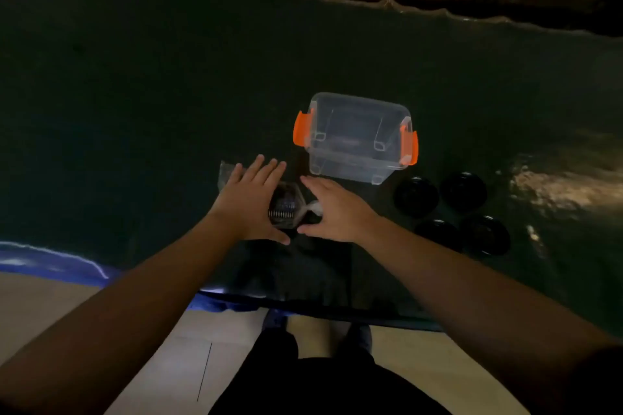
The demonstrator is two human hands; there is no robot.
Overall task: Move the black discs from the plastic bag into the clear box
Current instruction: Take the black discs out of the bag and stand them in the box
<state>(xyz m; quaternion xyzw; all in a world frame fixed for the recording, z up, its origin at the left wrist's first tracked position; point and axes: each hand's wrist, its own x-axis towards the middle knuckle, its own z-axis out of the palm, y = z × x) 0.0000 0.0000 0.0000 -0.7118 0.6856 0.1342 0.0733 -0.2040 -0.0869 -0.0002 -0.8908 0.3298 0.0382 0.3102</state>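
Both bare forearms reach forward over a dark cloth-covered desk (168, 94) in dim light. The left hand (251, 199) lies flat with fingers straight and spread, its palm over the left part of a clear plastic bag (286, 205); whether it presses the bag cannot be told. The right hand (332, 209) hovers just right of the bag, fingers extended toward the far side and thumb stretched inward near the bag's twisted, whitish end; it grips nothing that can be seen. Between the two hands the bag holds a row of black discs (281, 213) standing on edge, their rims showing as thin pale lines. Just beyond the hands sits the clear box (357, 138), lidless as far as can be seen, with orange latches (301, 129) on its left and right sides; nothing dark shows inside it. To the right of the box, four round black bowls (417, 196) rest on the desk in two pairs. At the near edge, a blue cloth (50, 263) hangs over pale floor tiles (151, 347).
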